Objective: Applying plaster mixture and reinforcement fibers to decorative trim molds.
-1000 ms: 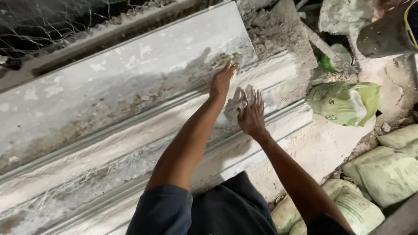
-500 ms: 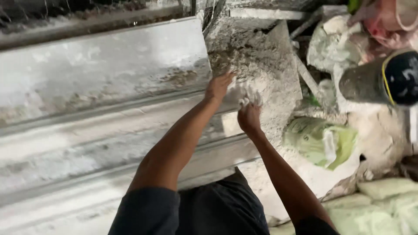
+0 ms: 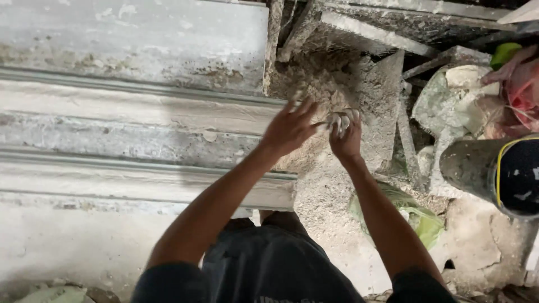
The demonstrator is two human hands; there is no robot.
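Observation:
My left hand (image 3: 289,129) hovers with its fingers spread and blurred, just past the right end of a long grey-white plaster moulding (image 3: 140,129). It holds nothing. Close to its right, my right hand (image 3: 347,140) is closed on a small pale wad (image 3: 338,119) that sticks out above the fingers. Both hands are over a rough, plaster-crusted slab (image 3: 365,84) beside the moulding's end. My forearms reach up from the bottom of the view, above my dark trousers.
A green sack (image 3: 418,219) lies on the dusty floor at the right. A dark cylinder with a yellow band (image 3: 494,174) juts in from the right edge. Wire mesh and crusted frames (image 3: 393,25) fill the top right, with pale lumps of rubble (image 3: 449,101) below them.
My left hand has come off the moulding's surface and spread its fingers. Both hands now sit past the moulding's end, over the crusted slab. The view has shifted right.

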